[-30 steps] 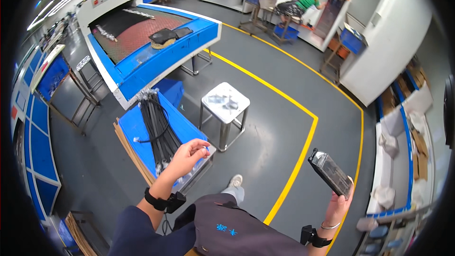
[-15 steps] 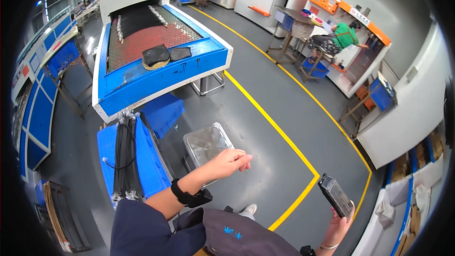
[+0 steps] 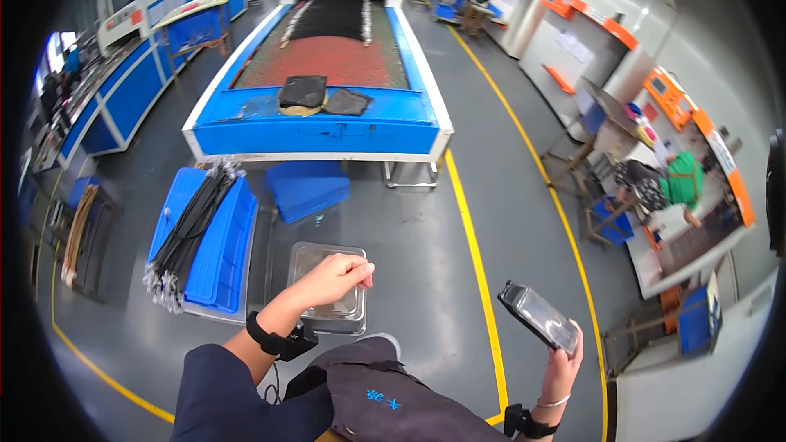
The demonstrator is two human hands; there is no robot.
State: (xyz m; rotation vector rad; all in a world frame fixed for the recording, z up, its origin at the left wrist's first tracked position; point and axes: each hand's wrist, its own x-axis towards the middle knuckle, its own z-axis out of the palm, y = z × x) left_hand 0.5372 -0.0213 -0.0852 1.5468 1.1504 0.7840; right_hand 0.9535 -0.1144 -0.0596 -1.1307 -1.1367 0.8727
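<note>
One dark boxy object (image 3: 538, 315) in right hand (image 3: 563, 366)

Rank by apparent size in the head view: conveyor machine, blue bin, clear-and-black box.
1. Conveyor machine
2. Blue bin, black strips across it
3. Clear-and-black box, in the right hand, nearer the camera

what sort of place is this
Most likely a factory workshop: there is a big blue-and-white conveyor machine, yellow lines marking out the floor, and a bundle of long black strips lying on a blue crate.
</note>
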